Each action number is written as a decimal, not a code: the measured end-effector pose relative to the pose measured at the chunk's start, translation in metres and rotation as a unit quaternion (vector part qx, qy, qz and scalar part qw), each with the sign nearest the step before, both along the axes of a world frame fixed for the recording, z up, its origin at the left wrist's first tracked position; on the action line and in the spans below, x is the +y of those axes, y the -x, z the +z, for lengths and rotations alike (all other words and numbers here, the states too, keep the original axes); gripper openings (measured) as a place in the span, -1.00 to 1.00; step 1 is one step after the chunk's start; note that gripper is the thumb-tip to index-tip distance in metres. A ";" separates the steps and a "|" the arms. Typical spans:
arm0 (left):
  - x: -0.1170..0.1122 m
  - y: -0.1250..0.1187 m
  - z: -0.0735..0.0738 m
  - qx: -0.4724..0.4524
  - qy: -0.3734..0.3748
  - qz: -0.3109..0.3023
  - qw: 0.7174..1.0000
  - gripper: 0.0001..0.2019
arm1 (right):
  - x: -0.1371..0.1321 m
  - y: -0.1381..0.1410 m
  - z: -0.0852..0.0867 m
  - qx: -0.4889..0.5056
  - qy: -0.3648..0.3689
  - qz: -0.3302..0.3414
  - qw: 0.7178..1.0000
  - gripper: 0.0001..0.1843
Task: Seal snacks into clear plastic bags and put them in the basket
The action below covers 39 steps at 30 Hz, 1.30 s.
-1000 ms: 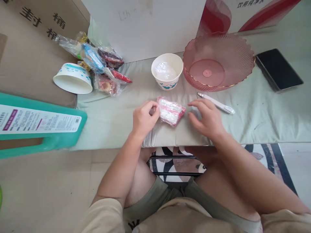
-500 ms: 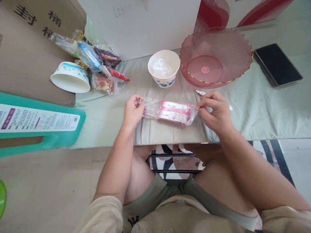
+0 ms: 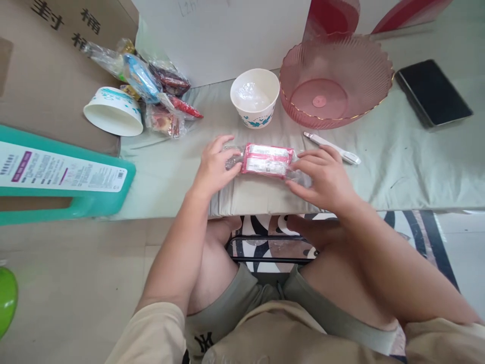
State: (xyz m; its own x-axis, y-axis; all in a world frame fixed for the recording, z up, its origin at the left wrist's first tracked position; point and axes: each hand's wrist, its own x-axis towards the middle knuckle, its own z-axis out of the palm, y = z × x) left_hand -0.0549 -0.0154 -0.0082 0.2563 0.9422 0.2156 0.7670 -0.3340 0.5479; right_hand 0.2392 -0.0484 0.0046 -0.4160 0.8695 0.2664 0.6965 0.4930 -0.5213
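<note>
A pink and white packet [image 3: 267, 160] with printed labels lies on the cloth in front of me, inside a clear plastic wrapper [image 3: 300, 174] whose loose ends stick out on both sides. At the wrapper's left end is my left hand [image 3: 215, 166], thumb and index finger apart and the other fingers bent against the film. My right hand [image 3: 322, 177] rests over the opposite end with its fingers spread, touching the plastic. Just beyond the right hand lies a white utility knife [image 3: 332, 147]. A white paper bowl [image 3: 255, 98] with clear plastic in it stands behind the packet.
A pink ribbed bowl [image 3: 337, 86] and a black phone [image 3: 435, 93] are at the back right. Wrapped snacks [image 3: 142, 81] and a tipped paper bowl [image 3: 113, 112] lie at left, by a cardboard box [image 3: 49, 86] and a green container [image 3: 125, 187]. A white box [image 3: 227, 40] stands behind.
My hands have gone from pinching and stretching the wrapper's ends to spread fingers closer to the packet. The utility knife, partly covered before by the right hand, now shows fully.
</note>
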 end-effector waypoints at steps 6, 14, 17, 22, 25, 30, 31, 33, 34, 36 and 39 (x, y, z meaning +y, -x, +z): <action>-0.017 0.002 0.016 -0.016 -0.054 -0.007 0.998 -0.89 | -0.009 0.000 0.011 -0.009 -0.051 0.038 0.998 -0.81; -0.062 0.004 0.046 0.002 0.011 -0.088 0.996 -0.87 | -0.031 0.006 0.025 -0.168 0.094 0.118 0.974 -0.75; -0.073 0.005 0.051 0.049 0.168 -0.124 0.977 -0.86 | -0.032 0.007 0.025 -0.201 0.161 0.064 0.964 -0.62; -0.065 0.001 0.049 0.052 0.272 -0.061 0.959 -0.77 | -0.022 0.005 0.020 -0.271 0.167 -0.078 0.945 -0.47; -0.057 -0.006 0.052 0.051 0.252 0.005 0.966 -0.59 | -0.015 0.010 0.015 -0.187 0.150 -0.092 0.967 -0.31; -0.043 -0.016 0.048 0.016 0.217 0.160 0.963 -0.32 | 0.002 0.035 0.003 -0.062 -0.011 -0.049 0.997 -0.47; -0.040 -0.016 0.044 0.015 0.190 0.193 0.963 -0.34 | 0.006 0.041 0.001 -0.069 -0.022 -0.022 0.997 -0.52; -0.032 -0.014 0.033 0.018 0.134 0.242 0.961 -0.45 | 0.013 0.050 -0.002 -0.090 -0.010 0.020 0.996 -0.56; -0.029 -0.011 0.028 0.013 0.117 0.251 0.961 -0.51 | 0.015 0.053 -0.003 -0.102 0.003 0.028 0.994 -0.54; -0.024 -0.006 0.018 -0.028 0.119 0.235 0.964 -0.57 | 0.015 0.057 -0.004 -0.127 0.017 0.028 0.991 -0.44; -0.022 -0.003 0.010 -0.153 0.162 0.174 0.959 -0.59 | 0.008 0.055 -0.006 -0.161 0.009 0.036 0.986 -0.27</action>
State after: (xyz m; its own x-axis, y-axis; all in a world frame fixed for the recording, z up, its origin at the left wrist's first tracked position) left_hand -0.0519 -0.0377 0.0015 -0.1138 0.9896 -0.0877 0.5883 0.1382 0.7968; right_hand 0.1843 -0.0400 -0.0012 -0.5367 0.8384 0.0951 0.7914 0.5393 -0.2879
